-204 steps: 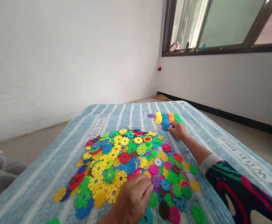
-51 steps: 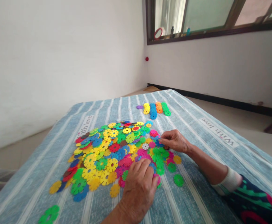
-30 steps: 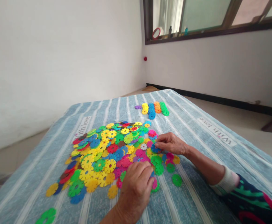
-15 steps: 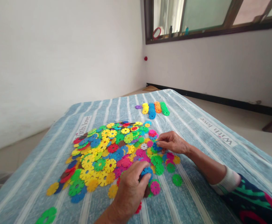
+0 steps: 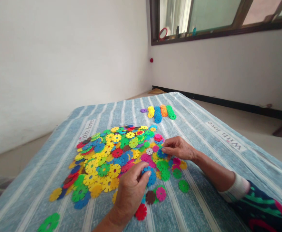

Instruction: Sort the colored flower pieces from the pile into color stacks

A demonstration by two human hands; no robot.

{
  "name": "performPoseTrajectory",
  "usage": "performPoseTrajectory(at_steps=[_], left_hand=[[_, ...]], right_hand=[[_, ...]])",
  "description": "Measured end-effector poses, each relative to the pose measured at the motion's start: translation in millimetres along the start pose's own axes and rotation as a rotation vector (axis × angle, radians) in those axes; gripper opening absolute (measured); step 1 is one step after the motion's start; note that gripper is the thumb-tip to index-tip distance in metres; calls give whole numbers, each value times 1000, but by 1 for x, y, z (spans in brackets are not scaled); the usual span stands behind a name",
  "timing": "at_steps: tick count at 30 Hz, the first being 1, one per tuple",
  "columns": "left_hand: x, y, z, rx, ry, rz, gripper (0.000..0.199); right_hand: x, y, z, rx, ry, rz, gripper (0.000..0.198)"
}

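A heap of notched plastic discs (image 5: 91, 165) in many colours covers the middle of the cloth. My left hand (image 5: 132, 183) pinches a blue disc (image 5: 150, 176) between thumb and fingers, just above the heap's near right side. At the heap's right edge, my right hand (image 5: 179, 148) has its thumb and forefinger closed on another blue disc (image 5: 160, 153); its other fingers are curled under. A brown disc (image 5: 150, 197), a pink disc (image 5: 161, 193) and a red disc (image 5: 141, 211) lie close to my left hand.
Farther back, discs are laid in overlapping colour rows: yellow (image 5: 150, 111), blue (image 5: 157, 115), orange (image 5: 163, 110) and green (image 5: 171, 112), beside a single purple disc (image 5: 143, 110). The striped cloth (image 5: 203, 180) spreads over the table. A green disc pair (image 5: 49, 222) lies near left.
My left hand has shifted slightly left with its blue disc, which now shows more fully. The brown and red discs below are more exposed. My right hand has barely moved.
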State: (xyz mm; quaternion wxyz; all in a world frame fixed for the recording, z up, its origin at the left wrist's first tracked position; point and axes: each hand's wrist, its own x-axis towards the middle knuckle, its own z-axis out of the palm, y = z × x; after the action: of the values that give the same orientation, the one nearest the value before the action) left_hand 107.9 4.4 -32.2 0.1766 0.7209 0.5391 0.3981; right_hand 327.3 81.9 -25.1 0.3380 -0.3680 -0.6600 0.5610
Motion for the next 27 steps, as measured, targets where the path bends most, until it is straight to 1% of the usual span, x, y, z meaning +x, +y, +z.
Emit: performPoseTrajectory(at_steps=[2, 5, 8, 12, 16, 20, 25, 27], left_hand=[[2, 0, -1, -74, 2, -87, 19], [6, 1, -3, -184, 0, -214, 22], [9, 4, -4, -264, 2, -282, 23], [10, 9, -6, -296, 27, -294, 23], [9, 10, -7, -351, 28, -332, 22], [9, 6, -5, -363, 31, -327, 22], [9, 2, -3, -312, 44, -305, 22], [9, 3, -4, -275, 41, -269, 22]], right_hand=[[-1, -3, 2, 28, -23, 4, 35], [-4, -10, 9, 66, -94, 31, 35], [-7, -16, 20, 57, -163, 61, 35], [-7, -20, 37, 42, -198, 102, 36], [-5, -17, 49, 91, -152, 164, 28], [-4, -13, 54, 151, -105, 179, 24], [-5, -13, 56, 184, -154, 213, 24], [-5, -13, 57, 189, -158, 222, 25]])
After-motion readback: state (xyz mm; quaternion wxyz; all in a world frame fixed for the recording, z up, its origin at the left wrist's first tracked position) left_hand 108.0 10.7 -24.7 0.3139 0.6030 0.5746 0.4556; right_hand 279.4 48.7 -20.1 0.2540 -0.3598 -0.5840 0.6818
